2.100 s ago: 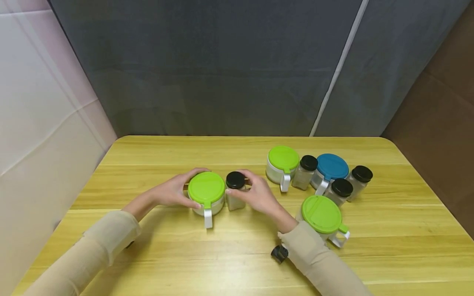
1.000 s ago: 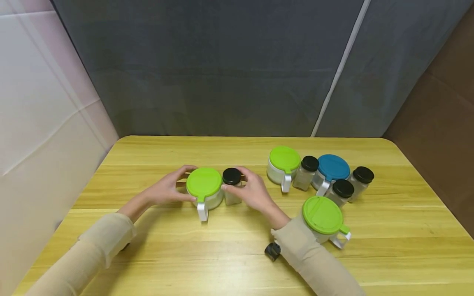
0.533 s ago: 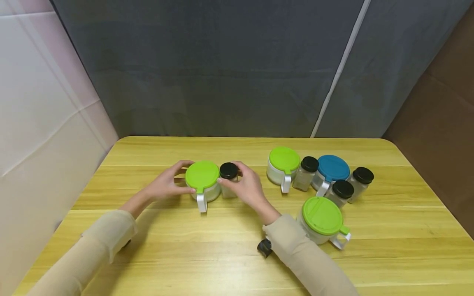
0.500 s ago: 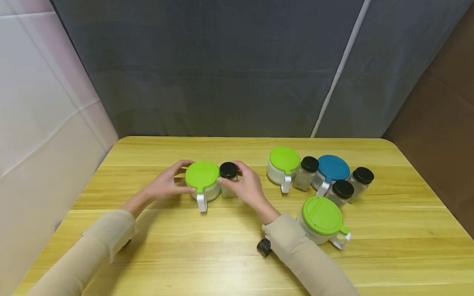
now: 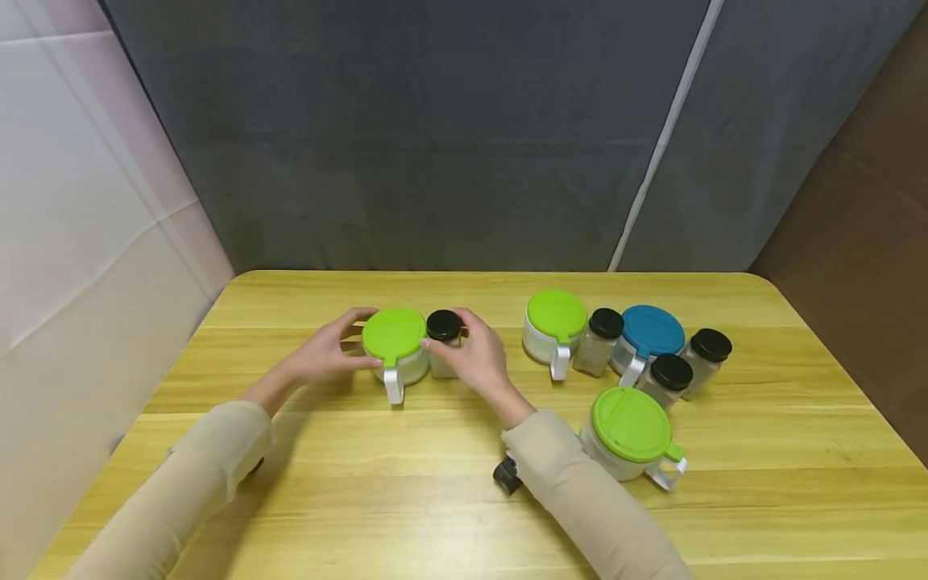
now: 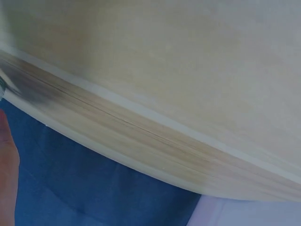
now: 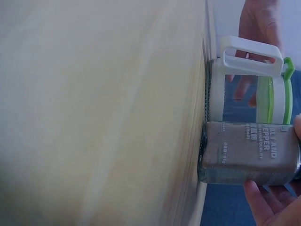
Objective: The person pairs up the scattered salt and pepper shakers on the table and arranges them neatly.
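In the head view my left hand (image 5: 329,350) holds a clear seasoning pot (image 5: 395,342) with a green lid and white handle, thumb in front and fingers behind. Close on its right, my right hand (image 5: 480,353) grips a black-lidded pepper jar (image 5: 444,346) between thumb and fingers. The right wrist view shows the pepper jar (image 7: 249,148) filled with brownish powder and printed "salt and pepper", beside the pot. Both bases are at the tabletop. Only an edge of my left hand (image 6: 7,174) appears in the left wrist view.
To the right stand a green-lidded pot (image 5: 555,322), a black-lidded jar (image 5: 598,342), a blue-lidded pot (image 5: 651,330) and two more black-lidded jars, one at the front (image 5: 667,379) and one behind (image 5: 706,354). Another green-lidded pot (image 5: 629,427) sits beside my right sleeve. A grey curtain (image 5: 435,145) hangs behind the table.
Both hands have moved the pot and the pepper jar together toward the table's back edge and slightly left. The other pots and jars have stayed in place.
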